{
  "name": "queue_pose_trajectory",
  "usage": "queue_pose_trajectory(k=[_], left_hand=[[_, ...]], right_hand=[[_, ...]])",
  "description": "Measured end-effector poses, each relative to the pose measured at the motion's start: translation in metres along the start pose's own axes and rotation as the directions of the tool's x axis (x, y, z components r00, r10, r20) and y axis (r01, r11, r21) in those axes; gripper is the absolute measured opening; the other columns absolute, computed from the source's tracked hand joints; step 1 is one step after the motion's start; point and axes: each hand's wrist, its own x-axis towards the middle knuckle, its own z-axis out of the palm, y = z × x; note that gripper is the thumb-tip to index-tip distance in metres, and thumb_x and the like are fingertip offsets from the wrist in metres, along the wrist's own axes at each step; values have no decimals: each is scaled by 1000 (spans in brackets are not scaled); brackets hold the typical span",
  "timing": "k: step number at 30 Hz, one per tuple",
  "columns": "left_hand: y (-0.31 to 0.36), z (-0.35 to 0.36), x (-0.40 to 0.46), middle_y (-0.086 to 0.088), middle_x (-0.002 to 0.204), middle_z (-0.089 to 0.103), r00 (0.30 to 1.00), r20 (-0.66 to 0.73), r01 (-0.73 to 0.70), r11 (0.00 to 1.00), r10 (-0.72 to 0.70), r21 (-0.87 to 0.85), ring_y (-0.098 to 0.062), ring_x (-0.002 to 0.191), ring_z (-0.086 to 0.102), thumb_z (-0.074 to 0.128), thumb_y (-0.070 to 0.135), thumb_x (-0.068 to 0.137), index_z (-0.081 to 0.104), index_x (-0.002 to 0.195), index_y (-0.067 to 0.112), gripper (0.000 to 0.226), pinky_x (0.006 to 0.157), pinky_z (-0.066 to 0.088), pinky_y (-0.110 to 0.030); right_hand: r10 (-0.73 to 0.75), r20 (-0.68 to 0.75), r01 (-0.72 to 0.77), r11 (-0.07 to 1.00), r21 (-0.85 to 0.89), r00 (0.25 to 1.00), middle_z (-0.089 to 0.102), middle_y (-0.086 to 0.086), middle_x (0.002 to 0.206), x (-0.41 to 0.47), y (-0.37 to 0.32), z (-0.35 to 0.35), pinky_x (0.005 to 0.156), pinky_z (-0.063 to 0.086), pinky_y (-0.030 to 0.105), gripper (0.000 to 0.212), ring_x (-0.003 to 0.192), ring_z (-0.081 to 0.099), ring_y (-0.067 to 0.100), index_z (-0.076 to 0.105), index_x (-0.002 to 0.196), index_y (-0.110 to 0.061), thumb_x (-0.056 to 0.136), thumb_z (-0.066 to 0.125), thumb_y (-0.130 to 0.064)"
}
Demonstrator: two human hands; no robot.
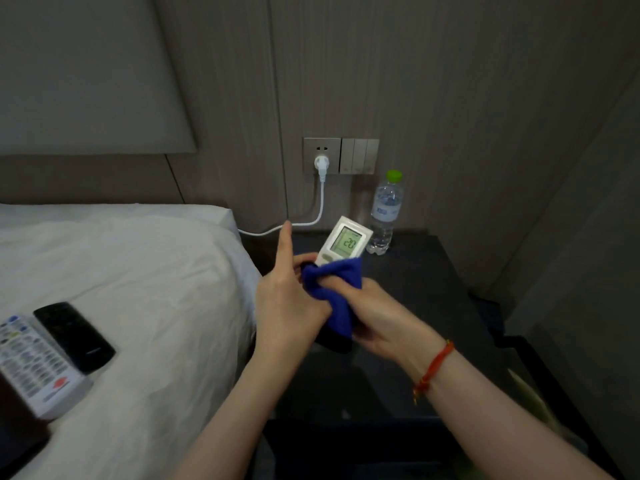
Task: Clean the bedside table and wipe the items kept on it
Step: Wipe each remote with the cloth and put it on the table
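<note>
Over the dark, flat-topped bedside table [433, 271], the left hand [287, 299] held the lower end of a white air-conditioner remote with a lit green display [344, 242], its index finger stretched straight toward twelve o'clock while the other fingers curled round the remote's body. The right hand [374, 317], a red cord bracelet [433, 368] at its wrist, gripped a bunched blue microfibre cloth [332, 292] and pressed it against the remote's lower half; the fingers were wrapped into the cloth, though how tightly was hard to tell. At about one o'clock from the remote, a clear plastic water bottle with a green cap [386, 213] stood upright on the table near the wall. At nine o'clock lay the white-sheeted bed [138, 271], and on it, toward eight o'clock, a slim black remote [74, 336] lay just beside a white many-buttoned remote [34, 365]. A white plug and cable [320, 188] hung from the wall socket at twelve o'clock.
</note>
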Motion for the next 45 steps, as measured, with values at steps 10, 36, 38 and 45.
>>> queue_pose_trajectory(k=[10, 36, 38, 45], left_hand=[[-10, 1, -1, 13, 96, 58, 974, 215, 142, 928, -69, -345, -3, 98, 62, 64, -14, 73, 38, 134, 25, 77, 73, 52, -9], [5, -12, 30, -6, 72, 74, 859, 203, 487, 624, -471, -611, -12, 66, 72, 76, 26, 71, 67, 88, 5, 28, 57, 56, -15], [3, -10, 28, -9, 81, 74, 856, 209, 488, 604, -473, -631, -14, 74, 73, 75, 28, 72, 67, 93, 5, 32, 62, 57, -17], [9, 9, 16, -6, 75, 73, 890, 174, 434, 664, -422, -609, -17, 75, 69, 71, 21, 78, 71, 79, 13, 8, 61, 52, -22]], right_hand=[[-364, -187, 328, 924, -197, 913, 68, 9, 92, 11, -10, -9, 75, 55, 26, 15, 84, 66, 19, 62, 99, -9, 84, 60, -8], [-547, 102, 265, 228, -937, 831, 54, -20, 81, -9, 25, -31, 67, 37, 9, 34, 71, 49, -10, 50, 111, -26, 80, 65, -33], [-536, 111, 267, 223, -938, 837, 58, -14, 90, -12, 21, -30, 73, 43, 15, 39, 76, 50, -5, 49, 116, -24, 81, 64, -34], [-663, 191, 214, -48, -976, 723, 64, 10, 99, -4, -13, -5, 74, 47, 38, 35, 92, 60, 32, 48, 108, -13, 84, 57, -36]])
